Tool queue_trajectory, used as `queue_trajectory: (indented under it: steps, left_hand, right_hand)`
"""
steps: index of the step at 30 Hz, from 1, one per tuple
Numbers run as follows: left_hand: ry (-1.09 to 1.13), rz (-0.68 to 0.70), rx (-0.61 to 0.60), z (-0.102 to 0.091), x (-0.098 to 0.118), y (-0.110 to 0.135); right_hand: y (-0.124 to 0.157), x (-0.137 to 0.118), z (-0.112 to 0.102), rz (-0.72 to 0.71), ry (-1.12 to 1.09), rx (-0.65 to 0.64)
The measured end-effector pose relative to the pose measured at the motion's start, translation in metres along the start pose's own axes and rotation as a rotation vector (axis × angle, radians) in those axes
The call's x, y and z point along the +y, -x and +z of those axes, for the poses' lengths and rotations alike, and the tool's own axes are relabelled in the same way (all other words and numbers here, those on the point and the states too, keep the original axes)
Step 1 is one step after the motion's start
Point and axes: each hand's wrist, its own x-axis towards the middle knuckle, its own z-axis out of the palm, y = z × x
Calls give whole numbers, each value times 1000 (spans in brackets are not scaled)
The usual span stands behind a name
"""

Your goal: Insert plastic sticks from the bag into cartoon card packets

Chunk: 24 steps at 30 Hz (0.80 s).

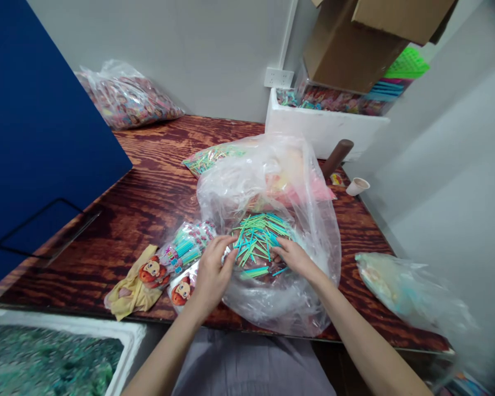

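Note:
Thin green and blue plastic sticks [258, 239] lie loose in a pile on a large clear plastic bag [272, 308]. At the pile's left edge is my left hand [216, 267], its thumb apart from its fingers; whether it touches any sticks is hard to see. My right hand [295, 256] reaches in from the right, its fingertips closed around a few blue sticks. Left of my left hand lie printed packets [181, 250] with a red-haired cartoon figure, the upper one showing blue sticks inside. A yellow cloth [134, 291] rests beside them.
Another bag of sticks [214, 157] lies behind the clear bag. A white foam box [322, 129], a brown cylinder [338, 158] and a paper cup [357, 187] stand back right. A blue panel [45, 137] borders the left; a plastic bag [400, 286] lies at the right edge.

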Motion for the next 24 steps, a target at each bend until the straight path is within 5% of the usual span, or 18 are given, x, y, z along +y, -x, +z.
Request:
queue_trajectory:
  steps: [6, 10, 16, 24]
  left_hand:
    - [281, -137, -129, 73, 2, -21]
    - [320, -153, -210, 103, 0, -20]
    - [368, -168, -156, 86, 4, -13]
    - [201, -87, -191, 63, 25, 9]
  right_hand:
    - [9, -3, 13, -36, -59, -135]
    - [10, -3, 18, -71, -6, -75]
    - [25, -4, 17, -203, -92, 111]
    - [58, 3, 29, -118, -293, 252]
